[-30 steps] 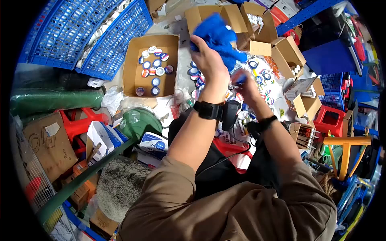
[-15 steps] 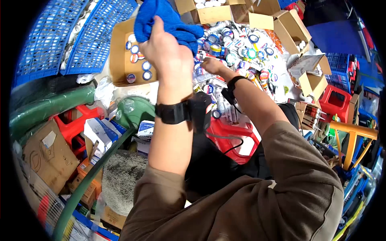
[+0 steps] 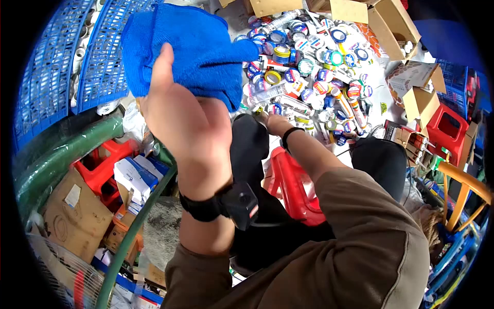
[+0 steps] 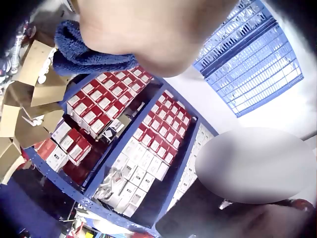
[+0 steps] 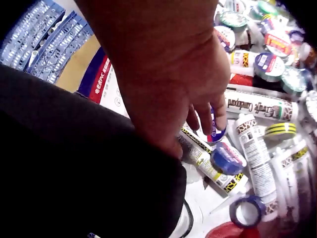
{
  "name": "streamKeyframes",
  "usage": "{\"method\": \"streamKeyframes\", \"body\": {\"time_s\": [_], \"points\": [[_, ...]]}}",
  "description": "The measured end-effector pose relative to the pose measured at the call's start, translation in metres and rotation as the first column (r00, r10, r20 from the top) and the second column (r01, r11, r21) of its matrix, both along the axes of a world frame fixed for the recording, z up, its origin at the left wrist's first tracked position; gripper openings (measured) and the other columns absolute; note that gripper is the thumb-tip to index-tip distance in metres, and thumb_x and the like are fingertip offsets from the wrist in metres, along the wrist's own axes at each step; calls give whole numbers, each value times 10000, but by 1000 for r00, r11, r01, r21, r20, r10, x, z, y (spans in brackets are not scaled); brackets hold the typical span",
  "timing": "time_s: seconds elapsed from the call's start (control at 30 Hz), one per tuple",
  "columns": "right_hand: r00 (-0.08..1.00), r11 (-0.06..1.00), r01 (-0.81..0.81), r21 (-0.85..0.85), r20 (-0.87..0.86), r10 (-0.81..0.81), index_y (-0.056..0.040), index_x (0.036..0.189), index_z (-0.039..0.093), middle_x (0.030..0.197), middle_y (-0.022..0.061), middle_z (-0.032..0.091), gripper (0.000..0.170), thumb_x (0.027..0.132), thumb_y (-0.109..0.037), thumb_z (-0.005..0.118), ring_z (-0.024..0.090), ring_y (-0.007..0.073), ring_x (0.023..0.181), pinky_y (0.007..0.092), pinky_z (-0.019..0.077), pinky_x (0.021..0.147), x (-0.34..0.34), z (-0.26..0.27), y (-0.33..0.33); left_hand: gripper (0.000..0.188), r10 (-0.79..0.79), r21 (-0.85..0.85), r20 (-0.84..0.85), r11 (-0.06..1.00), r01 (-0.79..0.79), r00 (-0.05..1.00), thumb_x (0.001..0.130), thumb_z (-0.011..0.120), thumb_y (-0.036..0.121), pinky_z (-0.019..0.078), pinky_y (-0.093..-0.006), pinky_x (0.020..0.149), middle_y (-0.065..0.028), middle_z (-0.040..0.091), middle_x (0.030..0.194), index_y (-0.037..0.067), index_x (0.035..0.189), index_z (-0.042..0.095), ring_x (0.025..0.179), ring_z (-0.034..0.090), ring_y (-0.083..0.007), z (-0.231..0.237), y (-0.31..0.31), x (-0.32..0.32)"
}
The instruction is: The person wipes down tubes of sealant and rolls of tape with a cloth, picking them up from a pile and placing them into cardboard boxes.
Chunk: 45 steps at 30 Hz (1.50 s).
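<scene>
Gripping blue cloth (image 3: 190, 44), left hand (image 3: 188, 121) hides most fingers; right hand (image 5: 183, 84) dangles loose ones.

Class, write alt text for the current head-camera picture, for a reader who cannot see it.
A person's left hand grips a bunched blue cloth, while the right hand is at the near edge of a large pile of tape rolls and tubes. Open cardboard boxes stand around the pile's far side, and blue plastic baskets are at upper left.

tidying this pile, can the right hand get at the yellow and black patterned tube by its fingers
Probably yes: the tube lies close to the right hand, one end uncovered, though a blue tape roll against it may need nudging.
</scene>
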State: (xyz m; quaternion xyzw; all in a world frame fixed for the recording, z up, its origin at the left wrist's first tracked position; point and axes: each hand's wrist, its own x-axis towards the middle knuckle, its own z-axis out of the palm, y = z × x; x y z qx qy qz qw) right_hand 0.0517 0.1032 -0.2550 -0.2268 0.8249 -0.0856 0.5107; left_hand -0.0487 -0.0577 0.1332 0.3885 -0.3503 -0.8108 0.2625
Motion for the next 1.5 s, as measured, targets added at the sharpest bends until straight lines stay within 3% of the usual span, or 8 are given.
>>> {"method": "streamKeyframes", "body": {"time_s": [0.63,0.9,1.07,1.2,1.23,1.3,1.43,1.5], "points": [[998,998,40,42,-45,-38,-5,1312,449,1291,243,563,388,954,-143,501,639,334,1127,411,548,887,-20,-53,-37,292,-100,-112,117,987,113,988,934,586,103,505,-429,955,-133,672,1166,-2,1205,602,1032,666,-283,-13,6,-11],[930,928,238,-287,-208,-302,-51,1113,670,995,180,702,534,740,-408,805,679,337,929,419,535,815,-105,138,73,315,-415,-239,-102,892,383,904,925,585,73,528,-375,935,-153,668,1177,-67,1206,611,1035,669,-255,-27,23,-18],[672,658,545,-519,-198,-713,-21,1029,640,782,57,660,397,806,-308,800,636,99,701,269,503,630,-158,295,156,298,-601,-242,-76,785,570,796,985,543,134,513,-298,871,-87,676,1160,5,1238,633,980,651,-167,-22,55,-17],[551,350,452,-821,-52,-833,-23,1108,617,910,39,686,386,807,-165,812,631,91,799,247,516,712,-166,395,228,302,-578,-286,-147,801,525,802,1013,511,180,550,-283,554,-103,677,1103,34,1249,628,717,679,-187,-8,74,-18],[535,353,391,-850,-102,-839,-17,1139,603,932,40,686,406,807,-121,811,633,86,817,234,519,731,-163,424,245,327,-572,-230,-144,813,534,808,999,534,194,535,-352,893,-136,677,1157,-51,1198,621,1009,675,-214,6,82,-12],[510,286,249,-925,-125,-851,-19,1166,591,938,39,678,432,805,-101,812,635,87,836,225,520,758,-149,473,275,349,-520,-178,-238,853,490,820,1012,513,237,532,-384,913,-140,670,1171,-32,1212,608,1027,672,-251,7,100,-12],[438,570,-63,-819,-536,-722,-19,1118,605,985,53,608,441,750,-95,835,610,120,933,258,513,770,-92,578,306,438,-562,-52,-474,786,616,678,1019,498,279,456,-440,1029,-144,600,1296,-4,1354,499,1174,598,-281,61,159,10],[406,676,-183,-714,-681,-610,-21,1077,634,1004,106,620,448,681,-69,837,628,235,941,325,507,777,-59,612,316,442,-694,-317,-477,709,631,540,1017,518,269,445,-434,1038,-133,585,1302,-14,1356,495,1195,579,-273,100,192,37]]}}
